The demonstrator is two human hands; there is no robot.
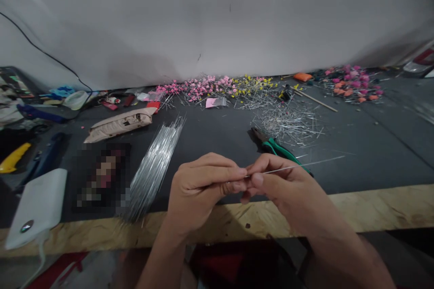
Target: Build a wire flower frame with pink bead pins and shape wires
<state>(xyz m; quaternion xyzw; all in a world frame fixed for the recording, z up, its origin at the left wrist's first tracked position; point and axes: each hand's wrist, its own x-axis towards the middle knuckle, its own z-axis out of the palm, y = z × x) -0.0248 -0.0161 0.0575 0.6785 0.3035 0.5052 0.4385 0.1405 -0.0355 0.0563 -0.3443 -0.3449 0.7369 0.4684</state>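
Observation:
Close together over the front of the dark tabletop, my two hands pinch one thin silvery wire [318, 162]. My left hand [200, 187] is closed, thumb and index finger around the wire's left end, whose tip is hidden. Fingertips of my right hand [288, 180] grip it just beside them, and the rest sticks out to the right. Behind my right hand lie green-handled pliers [274, 145], partly covered by it. A bundle of long straight wires [154, 160] rests left of my left hand. Past the pliers spreads a pile of short wires [288, 123].
Along the wall lie pink flower-headed wires [203, 86], yellow ones [254, 86] and a magenta-orange cluster [356, 82]. A thin wooden stick [317, 100] is nearby. At left are a beige wrapped packet [120, 124], a white power bank [39, 205] with a cable, and a yellow-handled tool [15, 158].

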